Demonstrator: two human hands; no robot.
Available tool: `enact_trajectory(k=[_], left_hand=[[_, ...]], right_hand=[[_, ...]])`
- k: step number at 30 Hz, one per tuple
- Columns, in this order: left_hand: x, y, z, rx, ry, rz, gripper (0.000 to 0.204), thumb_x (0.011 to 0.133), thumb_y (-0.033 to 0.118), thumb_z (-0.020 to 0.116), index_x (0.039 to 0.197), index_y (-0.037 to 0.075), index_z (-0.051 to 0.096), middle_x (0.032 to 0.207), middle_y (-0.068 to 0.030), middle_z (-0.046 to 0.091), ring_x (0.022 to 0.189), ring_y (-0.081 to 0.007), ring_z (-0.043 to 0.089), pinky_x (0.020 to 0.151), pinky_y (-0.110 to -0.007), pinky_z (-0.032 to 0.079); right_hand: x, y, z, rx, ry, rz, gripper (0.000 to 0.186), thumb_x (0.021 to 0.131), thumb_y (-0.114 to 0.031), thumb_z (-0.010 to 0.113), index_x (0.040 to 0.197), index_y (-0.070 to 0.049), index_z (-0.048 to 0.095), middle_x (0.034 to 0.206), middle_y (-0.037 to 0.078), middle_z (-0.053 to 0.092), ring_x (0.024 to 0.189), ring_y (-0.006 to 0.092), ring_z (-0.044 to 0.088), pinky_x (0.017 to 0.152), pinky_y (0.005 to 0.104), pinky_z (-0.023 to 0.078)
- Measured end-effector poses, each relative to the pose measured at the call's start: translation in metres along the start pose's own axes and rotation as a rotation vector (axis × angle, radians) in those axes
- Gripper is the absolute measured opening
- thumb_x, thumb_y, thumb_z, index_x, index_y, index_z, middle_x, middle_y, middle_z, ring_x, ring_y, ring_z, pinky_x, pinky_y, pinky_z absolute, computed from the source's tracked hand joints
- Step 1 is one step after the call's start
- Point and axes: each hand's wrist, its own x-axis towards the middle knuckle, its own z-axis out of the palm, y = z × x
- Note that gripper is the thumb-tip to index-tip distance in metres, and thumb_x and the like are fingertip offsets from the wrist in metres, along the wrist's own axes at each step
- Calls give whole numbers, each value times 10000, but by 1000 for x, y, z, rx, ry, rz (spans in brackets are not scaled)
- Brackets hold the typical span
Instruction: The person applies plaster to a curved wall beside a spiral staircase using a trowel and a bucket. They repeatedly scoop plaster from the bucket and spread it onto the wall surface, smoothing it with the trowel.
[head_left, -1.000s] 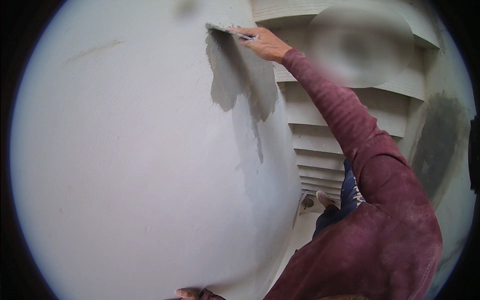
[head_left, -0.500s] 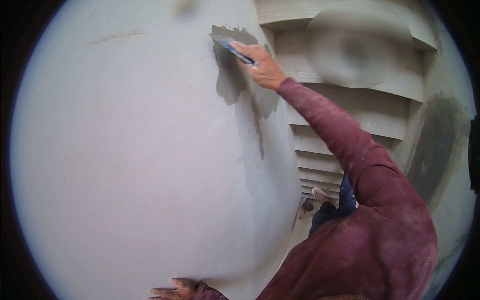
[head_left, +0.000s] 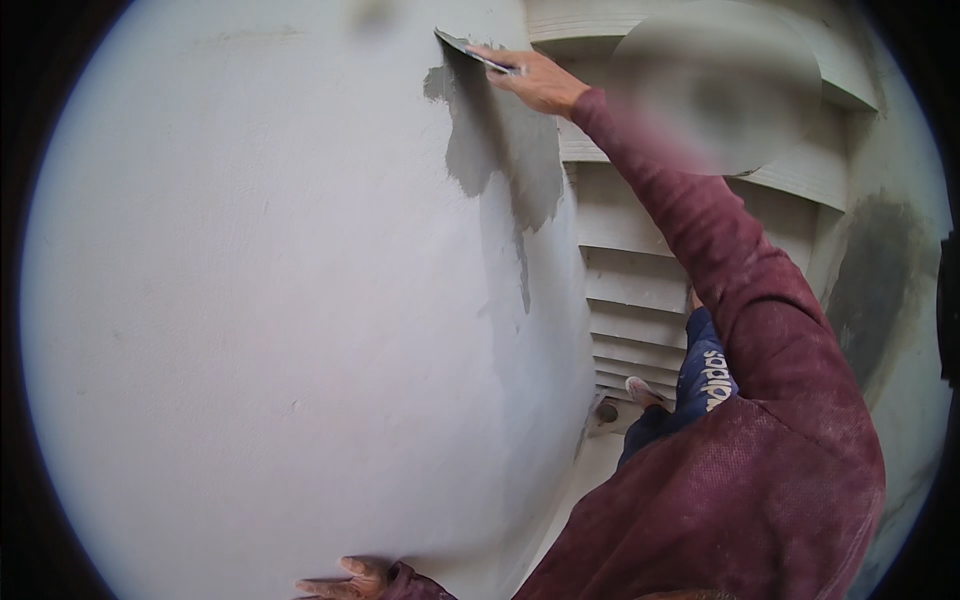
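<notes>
My right hand [head_left: 540,82] is closed around the handle of a putty knife [head_left: 462,46]. Its blade lies against the white wall [head_left: 300,300], at the upper left edge of a grey patch of filler [head_left: 500,150]. The patch has ragged borders and tapers into a narrow streak at its bottom. At the lower edge of the picture my left hand [head_left: 348,578] rests on the wall with fingers stretched apart, holding nothing. Part of that hand is cut off by the picture's edge.
A flight of pale stairs [head_left: 640,210] runs down along the right of the wall. Another dark grey patch [head_left: 870,290] covers part of the far right wall. My foot [head_left: 640,390] is on the stairs' lower part. A blurred round spot [head_left: 715,95] hides the upper right.
My right hand and the putty knife have moved up and slightly right, and the blade has tilted. The grey patch reaches higher beneath it. My left hand has stayed in place.
</notes>
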Motion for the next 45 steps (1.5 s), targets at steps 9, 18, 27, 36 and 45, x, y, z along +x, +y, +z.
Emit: enact_trajectory(k=[9,18,27,36,45], left_hand=[[4,-9,-9,83,24,29,700,895,550,277,1430,100,243,1459,-248,185,1334,-468,166,1039,-630,118],[-2,-6,13,-58,142,-52,718,880,650,249,1384,153,369,1490,-76,213,1388,-267,144,1099,-510,40],[2,-6,5,-40,135,-81,731,873,655,288,1368,128,391,1483,-66,234,1383,-267,163,1096,-510,68],[-1,0,-2,45,2,58,725,897,554,260,1423,54,240,1449,-273,185,1335,-467,161,1043,-620,120],[6,-3,-8,89,12,62,716,913,535,241,1407,16,259,1441,-280,198,1327,-476,174,1042,-621,123]], right_hand=[[-126,-56,30,-46,-726,204,501,874,-209,514,1363,-207,408,1363,95,445,1184,241,440,1038,339,306],[-4,-34,-12,-6,-131,104,458,875,-213,497,1328,-162,451,1319,101,497,1196,210,473,1026,312,331],[-130,-40,32,-87,-478,-40,410,879,-255,505,1280,-170,500,1246,136,533,1086,323,548,939,343,427],[15,45,-26,-49,-92,172,459,891,-303,493,1332,-187,441,1301,128,499,1140,264,516,983,322,371],[-119,35,33,52,-359,88,482,835,-228,526,1311,-174,471,1310,124,491,1183,303,485,1013,350,358]])
